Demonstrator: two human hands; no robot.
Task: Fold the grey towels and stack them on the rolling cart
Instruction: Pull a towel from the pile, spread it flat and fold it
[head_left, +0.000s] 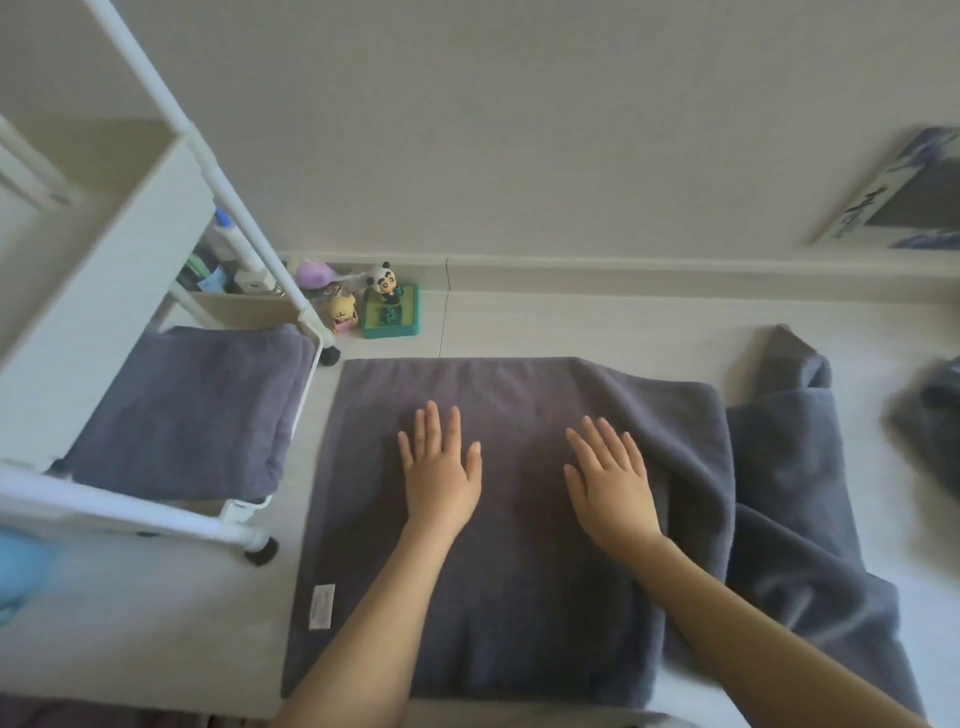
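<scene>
A grey towel (519, 587) lies folded flat on the floor in front of me, a white label near its left front corner. My left hand (441, 467) rests flat on it with straight fingers. My right hand (610, 483) presses flat on it too, a little to the right. Under and beside it, more grey towel (795, 493) lies rumpled to the right. A folded grey towel (197, 415) sits on the bottom shelf of the white rolling cart (156, 519) at the left.
Small toy figures (384, 301) stand by the wall's baseboard behind the towel. The cart's upper shelf holds bottles and small items (228, 260). Another dark cloth (930, 415) lies blurred at the far right. A flat box (893, 197) leans on the wall. Something blue (21, 571) shows at the left edge.
</scene>
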